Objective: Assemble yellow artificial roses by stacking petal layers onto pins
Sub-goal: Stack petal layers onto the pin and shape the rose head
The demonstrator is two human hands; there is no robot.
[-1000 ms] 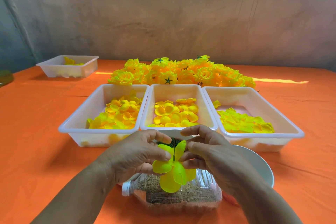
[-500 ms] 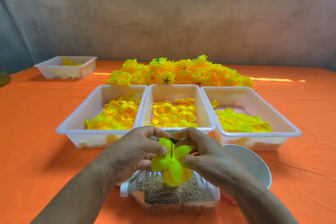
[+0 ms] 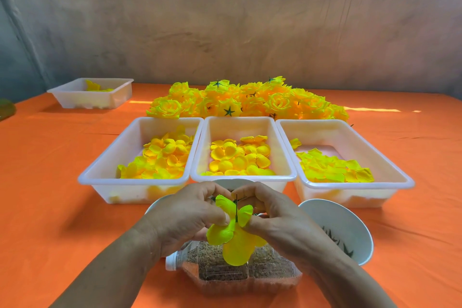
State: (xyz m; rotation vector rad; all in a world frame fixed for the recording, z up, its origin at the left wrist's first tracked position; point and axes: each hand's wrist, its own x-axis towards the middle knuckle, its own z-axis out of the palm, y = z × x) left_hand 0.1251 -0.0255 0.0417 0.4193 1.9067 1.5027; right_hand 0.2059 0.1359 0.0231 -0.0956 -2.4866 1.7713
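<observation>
A yellow petal layer (image 3: pixel 237 237) sits on a thin dark green pin (image 3: pixel 236 207) that stands above a clear bottle (image 3: pixel 240 272) filled with brown grains. My left hand (image 3: pixel 185 217) pinches the layer from the left. My right hand (image 3: pixel 275 217) pinches it from the right, fingers curled around the pin's top. Behind them stand three white trays of loose yellow petals: left tray (image 3: pixel 100 177), middle tray (image 3: pixel 243 178), right tray (image 3: pixel 400 180).
A heap of finished yellow roses (image 3: pixel 250 102) lies behind the trays. A fourth white tray (image 3: pixel 117 97) stands at the far left. A white bowl (image 3: pixel 350 222) with green pieces sits at my right, another bowl (image 3: pixel 155 205) peeks out under my left hand. An orange cloth (image 3: pixel 50 207) covers the table.
Both hands have kept hold of the petal layer and worked it further down the pin; more of the pin's tip now shows above the petals.
</observation>
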